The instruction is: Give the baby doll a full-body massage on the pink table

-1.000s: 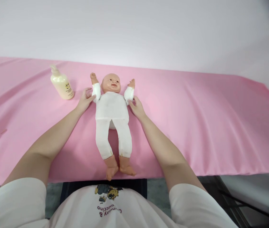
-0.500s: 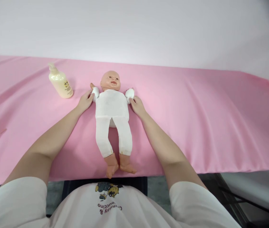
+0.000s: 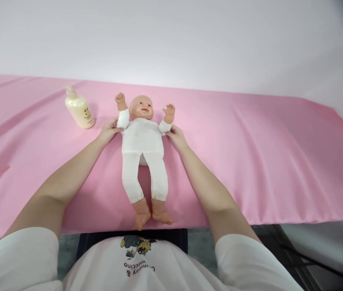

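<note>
A baby doll (image 3: 142, 137) with white cloth on its body, upper arms and legs lies on its back, head away from me and feet near the table's front edge. Its forearms point up beside its head. My left hand (image 3: 110, 131) is closed at the elbow of the doll's arm on the left, fingers partly behind the white sleeve. On the other side my right hand (image 3: 176, 137) pinches the doll's other arm near the elbow, with fingertips partly hidden by it.
A cream-coloured pump bottle (image 3: 79, 109) stands left of the doll's head. Pink cloth (image 3: 250, 161) with folds covers the table. Behind it rises a white wall (image 3: 171, 40). A dark metal frame shows below the cloth at the lower right.
The doll's forearms have swung up beside its head, so both its hands now show fully. My hands stay at its arms. The view has shifted slightly.
</note>
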The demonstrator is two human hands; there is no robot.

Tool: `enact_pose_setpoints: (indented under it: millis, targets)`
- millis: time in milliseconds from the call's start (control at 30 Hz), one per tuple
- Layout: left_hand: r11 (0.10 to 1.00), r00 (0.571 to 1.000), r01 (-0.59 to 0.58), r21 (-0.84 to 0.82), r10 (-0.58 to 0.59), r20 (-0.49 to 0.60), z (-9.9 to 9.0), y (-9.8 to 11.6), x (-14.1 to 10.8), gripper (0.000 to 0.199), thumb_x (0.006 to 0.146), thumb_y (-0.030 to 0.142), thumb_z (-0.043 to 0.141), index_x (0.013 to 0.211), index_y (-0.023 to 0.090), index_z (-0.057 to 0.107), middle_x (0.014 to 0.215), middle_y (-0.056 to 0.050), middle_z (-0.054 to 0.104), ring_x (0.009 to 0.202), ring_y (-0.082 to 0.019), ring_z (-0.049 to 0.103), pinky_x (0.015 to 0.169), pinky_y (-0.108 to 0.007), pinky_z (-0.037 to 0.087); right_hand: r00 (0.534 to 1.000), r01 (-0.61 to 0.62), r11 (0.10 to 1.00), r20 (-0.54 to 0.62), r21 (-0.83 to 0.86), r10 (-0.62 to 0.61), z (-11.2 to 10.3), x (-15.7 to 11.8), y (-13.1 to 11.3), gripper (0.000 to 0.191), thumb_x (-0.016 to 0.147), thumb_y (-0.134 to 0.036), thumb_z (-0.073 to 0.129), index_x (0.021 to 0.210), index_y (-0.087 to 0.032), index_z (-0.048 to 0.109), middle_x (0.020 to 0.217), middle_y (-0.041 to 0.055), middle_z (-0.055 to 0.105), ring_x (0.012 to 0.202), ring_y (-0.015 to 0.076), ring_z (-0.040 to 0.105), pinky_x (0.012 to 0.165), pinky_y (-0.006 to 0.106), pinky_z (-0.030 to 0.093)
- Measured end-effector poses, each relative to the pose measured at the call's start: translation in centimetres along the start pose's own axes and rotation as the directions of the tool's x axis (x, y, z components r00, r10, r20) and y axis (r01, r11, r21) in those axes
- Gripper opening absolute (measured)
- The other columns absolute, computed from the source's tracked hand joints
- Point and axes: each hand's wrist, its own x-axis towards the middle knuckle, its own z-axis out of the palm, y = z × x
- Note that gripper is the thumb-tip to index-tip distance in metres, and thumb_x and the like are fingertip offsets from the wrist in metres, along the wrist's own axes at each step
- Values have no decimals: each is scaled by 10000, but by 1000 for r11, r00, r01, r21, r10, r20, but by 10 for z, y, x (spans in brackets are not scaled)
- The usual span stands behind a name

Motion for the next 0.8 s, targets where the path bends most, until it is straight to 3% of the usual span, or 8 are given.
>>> enact_pose_setpoints:
  millis: [167, 267, 400, 567, 700, 800]
  targets:
    - [999, 998, 40, -30, -41, -43, 5, 4, -5, 268, 472, 233, 889, 691, 169, 747, 873, -73, 776, 941, -272, 727, 963, -433, 551, 998, -62, 996, 3, 70, 61, 1, -7, -11, 219, 591, -323, 868, 724, -229, 721, 1250, 45, 759, 1196, 276, 694, 1097, 449, 535]
    - [999, 999, 25, 23, -25, -32, 9, 6, -8, 228, 475, 276, 895, 559, 181, 707, 830, -85, 761, 961, -271, 721, 993, -444, 540, 994, -44, 999, 95, -14, 45, -5, -8, -14, 148, 630, -274, 823, 646, -210, 691, 1194, 44, 770, 1174, 246, 694, 1111, 438, 513]
    - [991, 1000, -9, 136, 7, 19, 11, 8, -9, 181, 498, 295, 878, 532, 203, 726, 773, -78, 754, 983, -270, 708, 1027, -441, 523, 965, 63, 979, 262, -195, -10, -15, -6, -11, 104, 684, -220, 767, 611, -200, 697, 1120, 62, 781, 1097, 223, 704, 1094, 438, 509]
    - [972, 995, -72, 222, 54, 87, 6, 4, -8, 91, 545, 216, 811, 519, 211, 724, 741, -64, 762, 1018, -270, 707, 1038, -431, 518, 949, 119, 966, 314, -230, -42, -18, -6, -9, 97, 688, -193, 718, 596, -196, 686, 1087, 69, 772, 1048, 213, 708, 1041, 411, 526]
    - [985, 997, -61, 160, 51, 66, 3, 1, -9, 120, 569, 191, 853, 593, 186, 735, 846, -84, 791, 1008, -268, 728, 1021, -442, 538, 955, 87, 976, 297, -198, -25, -16, -7, -10, 31, 682, -191, 732, 685, -200, 703, 1117, 62, 775, 1121, 215, 694, 1089, 406, 503]
    - [999, 1000, -8, 51, 7, 24, 2, -1, -6, 270, 524, 227, 936, 721, 168, 761, 933, -94, 804, 942, -262, 746, 968, -430, 570, 983, -4, 996, 182, -85, 20, -12, -9, -11, 156, 652, -198, 782, 787, -208, 705, 1146, 52, 778, 1150, 219, 691, 1088, 395, 523]
